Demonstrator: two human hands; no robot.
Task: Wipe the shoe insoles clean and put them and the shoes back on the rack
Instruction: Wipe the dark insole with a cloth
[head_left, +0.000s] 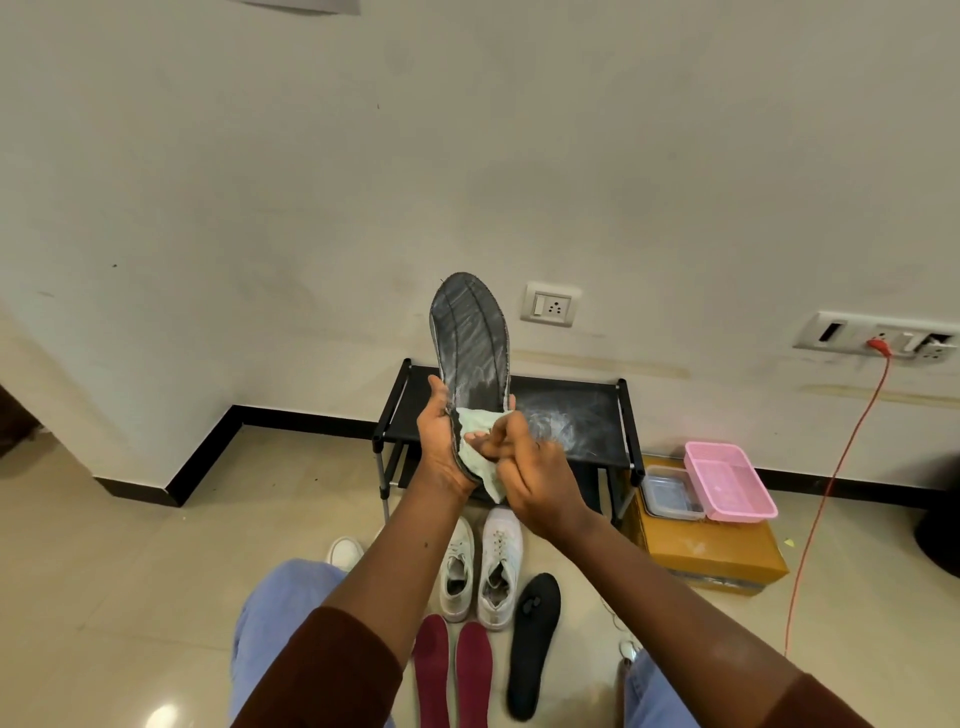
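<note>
My left hand (440, 441) grips the heel end of a dark grey insole (470, 343) streaked with white dust, held upright in front of the black shoe rack (571, 410). A pale green cloth (480, 457) lies against the insole's lower part, pinched in the curled fingers of my right hand (530, 473). On the floor below stand two white shoes (480, 566). Two maroon insoles (452, 670) lie in front of them, and a black insole (532, 639) lies to their right.
White dust marks the rack's top shelf. Right of the rack, a yellow cardboard box (717, 556) carries a clear container (667, 491) and a pink basket (727, 480). An orange cable (831, 488) hangs from a wall socket. My knees frame the floor.
</note>
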